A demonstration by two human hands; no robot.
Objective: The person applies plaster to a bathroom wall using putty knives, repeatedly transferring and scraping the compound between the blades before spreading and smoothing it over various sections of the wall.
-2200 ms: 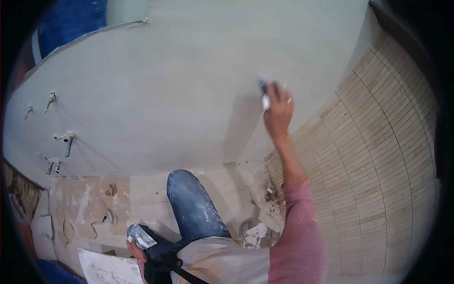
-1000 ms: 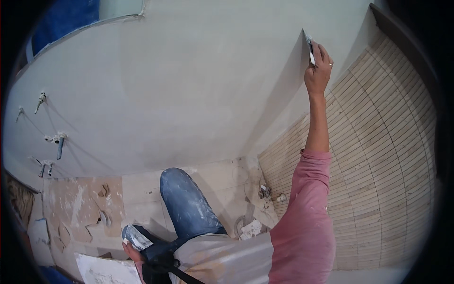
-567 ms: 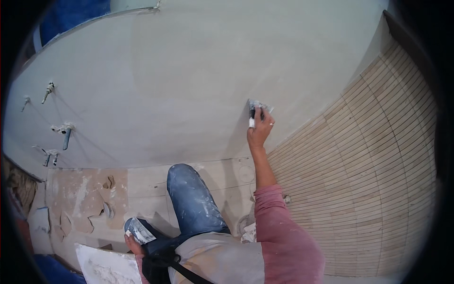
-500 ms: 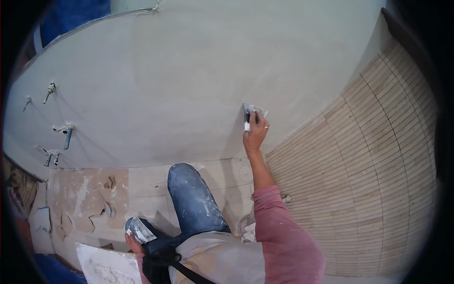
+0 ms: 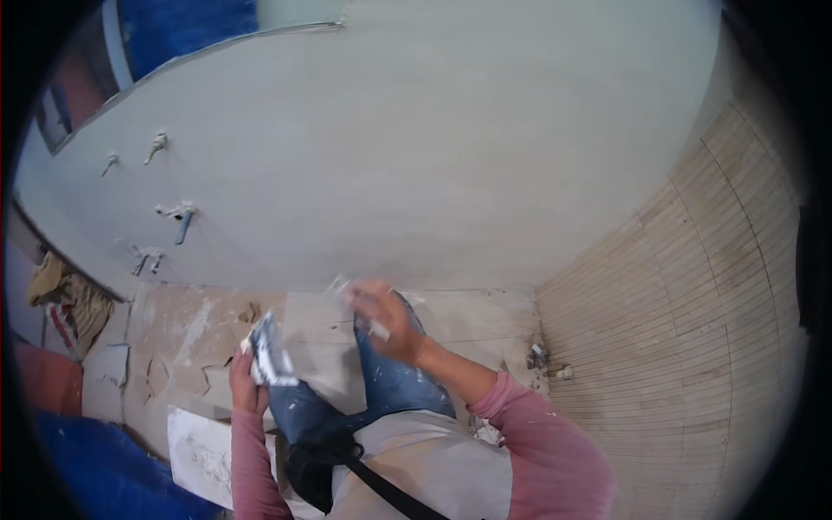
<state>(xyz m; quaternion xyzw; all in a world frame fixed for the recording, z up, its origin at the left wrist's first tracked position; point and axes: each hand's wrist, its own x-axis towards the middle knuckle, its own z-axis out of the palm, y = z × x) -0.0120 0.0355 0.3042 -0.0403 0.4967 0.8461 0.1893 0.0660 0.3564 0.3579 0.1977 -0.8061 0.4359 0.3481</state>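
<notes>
In the middle of the frame, the right hand [image 5: 390, 321] has its fingers curled round a scraper [image 5: 337, 292], both smeared by motion blur; the palm hides most of the tool, leaving a pale blade and a white bit of handle. Left of it, the fingers of the left hand [image 5: 248, 381] grip a putty-coated blade [image 5: 275, 357] along its left side, the grip itself partly hidden. The lower edge cuts off the pink sleeves, and black rim swallows the corners. Beyond the jeans [image 5: 394, 373] spreads a pale, dusty floor [image 5: 494, 314], with a white board [image 5: 195, 446] at lower left. A smooth grey wall [image 5: 485, 156] fills the top, pipes [image 5: 183, 227] jutting at left; a striped tan wall [image 5: 659, 347] stands at right. The scraper points to the upper left, its long axis diagonal; the coated blade's runs steeply from upper left to lower right.
</notes>
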